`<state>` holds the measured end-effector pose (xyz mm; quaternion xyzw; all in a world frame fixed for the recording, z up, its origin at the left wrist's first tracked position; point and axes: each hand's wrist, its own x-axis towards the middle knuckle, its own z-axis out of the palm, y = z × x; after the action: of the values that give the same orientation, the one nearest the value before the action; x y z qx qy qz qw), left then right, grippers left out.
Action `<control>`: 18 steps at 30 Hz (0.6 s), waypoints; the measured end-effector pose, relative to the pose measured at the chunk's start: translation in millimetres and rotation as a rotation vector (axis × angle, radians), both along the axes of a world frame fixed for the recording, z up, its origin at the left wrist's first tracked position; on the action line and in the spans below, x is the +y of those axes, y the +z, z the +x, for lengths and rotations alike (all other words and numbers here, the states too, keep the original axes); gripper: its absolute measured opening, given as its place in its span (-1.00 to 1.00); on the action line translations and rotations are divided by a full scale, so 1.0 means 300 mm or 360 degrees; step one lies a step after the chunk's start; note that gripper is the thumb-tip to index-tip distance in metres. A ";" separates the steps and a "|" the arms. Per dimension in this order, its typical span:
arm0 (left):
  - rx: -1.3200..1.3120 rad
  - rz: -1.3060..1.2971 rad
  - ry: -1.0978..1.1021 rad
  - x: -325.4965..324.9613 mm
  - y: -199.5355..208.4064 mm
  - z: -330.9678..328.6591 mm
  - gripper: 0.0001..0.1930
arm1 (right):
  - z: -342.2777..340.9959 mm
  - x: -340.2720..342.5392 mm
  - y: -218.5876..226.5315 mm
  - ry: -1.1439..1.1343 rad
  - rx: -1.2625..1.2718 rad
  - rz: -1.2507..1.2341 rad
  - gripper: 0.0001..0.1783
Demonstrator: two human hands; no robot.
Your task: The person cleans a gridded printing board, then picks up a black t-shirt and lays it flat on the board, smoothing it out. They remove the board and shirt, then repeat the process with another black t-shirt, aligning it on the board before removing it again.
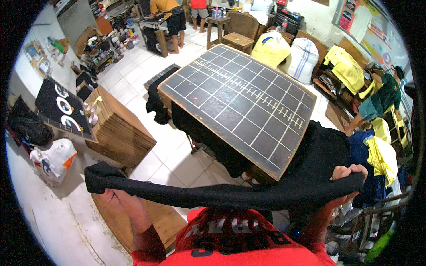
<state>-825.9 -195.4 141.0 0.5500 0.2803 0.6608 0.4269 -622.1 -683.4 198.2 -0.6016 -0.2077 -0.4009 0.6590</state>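
Note:
A long folded band of black cloth [230, 193] is stretched across my front, between my two hands. My left hand [120, 201] is closed on its left end from below, with part of the fingers hidden behind the cloth. At the other end my right hand [349, 175] is closed around the cloth, knuckles up. Just beyond the band stands a dark table board [239, 95] with a white grid and a ruled scale. More black cloth [321, 148] hangs at the board's right side, close to my right hand.
A wooden box [117, 133] with tape rolls stands at left, beside a white plastic bag [53, 162]. Behind the board sit a yellow sack [270, 48] and a white sack [302, 60]. Other people work at the back and far right, near yellow cloth [384, 159].

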 end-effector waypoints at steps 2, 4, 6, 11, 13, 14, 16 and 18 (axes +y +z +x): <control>0.0093 -0.0064 0.0142 0.018 0.022 -0.014 -0.72 | 0.039 0.098 0.018 0.0094 -0.0061 -0.0106 -0.81; 0.0105 0.0010 0.0006 0.038 0.055 -0.017 -0.75 | 0.095 0.178 0.022 0.0672 -0.0092 0.0097 -0.75; -0.0148 -0.0144 -0.0019 0.058 0.080 -0.007 -0.72 | 0.147 0.253 0.015 0.0473 -0.0062 -0.0053 -0.75; -0.0185 -0.0233 0.0078 0.126 0.088 0.049 -0.65 | 0.270 0.471 -0.035 0.0624 0.0033 0.0072 -0.76; -0.0105 -0.0026 -0.0013 0.190 0.103 0.076 -0.63 | 0.339 0.543 -0.042 0.0648 0.0122 0.0095 -0.70; -0.0045 0.0148 -0.0105 0.226 0.112 0.097 -0.62 | 0.376 0.578 -0.047 0.0731 0.0102 0.0133 -0.71; 0.0077 0.0356 -0.0211 0.283 0.119 0.162 -0.58 | 0.455 0.649 -0.058 0.0913 0.0021 0.0259 -0.73; 0.0234 0.0402 -0.0248 0.305 0.105 0.232 -0.54 | 0.525 0.708 -0.069 0.0804 0.0110 0.0271 -0.75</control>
<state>-756.2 -104.0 172.4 0.6662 0.1820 0.6137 0.3828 -464.5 -470.9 177.7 -0.4865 -0.2942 -0.2191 0.7930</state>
